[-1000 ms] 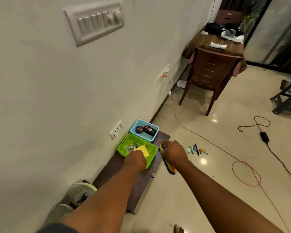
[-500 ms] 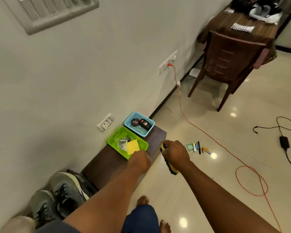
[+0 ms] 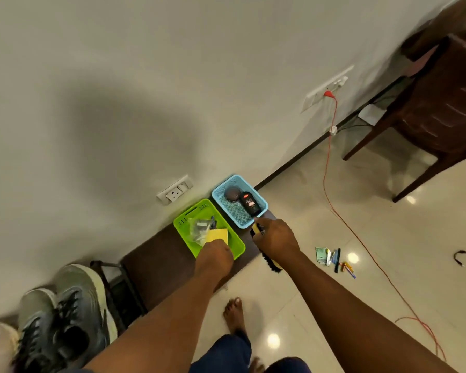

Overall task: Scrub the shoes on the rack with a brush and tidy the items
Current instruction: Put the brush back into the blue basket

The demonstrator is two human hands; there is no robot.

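A pair of grey lace-up sports shoes (image 3: 65,316), blurred and cut off by the lower left edge, is seen on the dark rack (image 3: 156,254) against the wall. On the rack top a lime-green plastic basket (image 3: 184,222) holds a yellow sponge (image 3: 218,235) and a crumpled clear bag. The left hand (image 3: 215,258) is laid over the basket's near rim, its fingers hidden; what they do cannot be told. The right hand (image 3: 276,238) is curled round a yellow-backed black-bristled brush (image 3: 271,263), mostly covered, beside a pale blue basket (image 3: 261,208).

Brown chair (image 3: 439,109) by wall; orange cable (image 3: 331,146) plugged into socket (image 3: 328,88).
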